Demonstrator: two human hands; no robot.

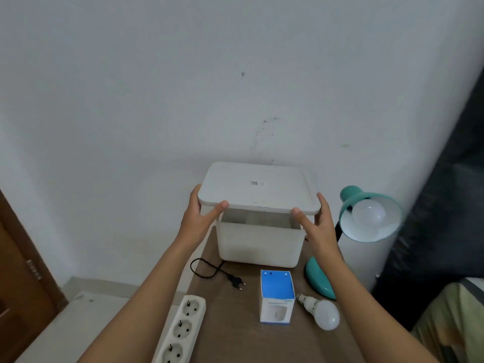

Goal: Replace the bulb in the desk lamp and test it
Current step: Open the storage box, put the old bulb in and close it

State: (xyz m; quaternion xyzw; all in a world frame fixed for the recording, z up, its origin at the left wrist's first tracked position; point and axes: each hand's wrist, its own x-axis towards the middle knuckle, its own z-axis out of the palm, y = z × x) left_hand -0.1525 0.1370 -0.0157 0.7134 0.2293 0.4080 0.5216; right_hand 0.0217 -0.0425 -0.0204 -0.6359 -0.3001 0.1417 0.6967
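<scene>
A teal desk lamp [352,203] stands at the table's right edge, with a white bulb [368,214] in its shade. Its black plug [237,281] lies unplugged on the table. A loose white bulb [323,311] lies beside a blue and white bulb box [276,297]. My left hand [200,216] and my right hand [318,222] hold a white lid [258,188] by its two sides, lifted just above a white plastic bin [258,244].
A white power strip [180,328] lies at the front left of the brown table [235,336]. The white wall is close behind the bin. A brown door [18,271] is at the left, dark fabric [445,205] at the right.
</scene>
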